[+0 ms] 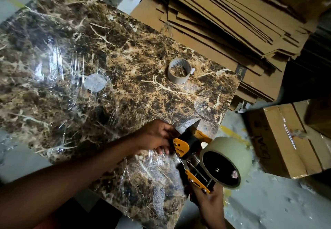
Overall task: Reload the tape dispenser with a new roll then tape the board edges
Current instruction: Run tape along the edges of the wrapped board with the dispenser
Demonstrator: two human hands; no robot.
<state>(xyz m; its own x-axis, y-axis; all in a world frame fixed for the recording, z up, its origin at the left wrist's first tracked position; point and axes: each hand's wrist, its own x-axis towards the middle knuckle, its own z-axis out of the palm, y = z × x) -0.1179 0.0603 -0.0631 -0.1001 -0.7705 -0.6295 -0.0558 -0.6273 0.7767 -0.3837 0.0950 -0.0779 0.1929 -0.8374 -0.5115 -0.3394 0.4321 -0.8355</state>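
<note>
Yellow dispenser w/ roll, prob. both hands

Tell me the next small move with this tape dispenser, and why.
Probably pull the tape end forward over the cutter head with the left hand. The new translucent tape roll already sits on the yellow and black tape dispenser, the right hand has the handle, and the left hand's fingers are at the front. The empty cardboard tape core lies on the marble-patterned board.

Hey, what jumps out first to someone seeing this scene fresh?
A yellow-and-black tape dispenser loaded with a full clear roll, held by both hands at the lower right. It sits over a plastic-wrapped marble-pattern board, where an empty tape core lies.
</note>
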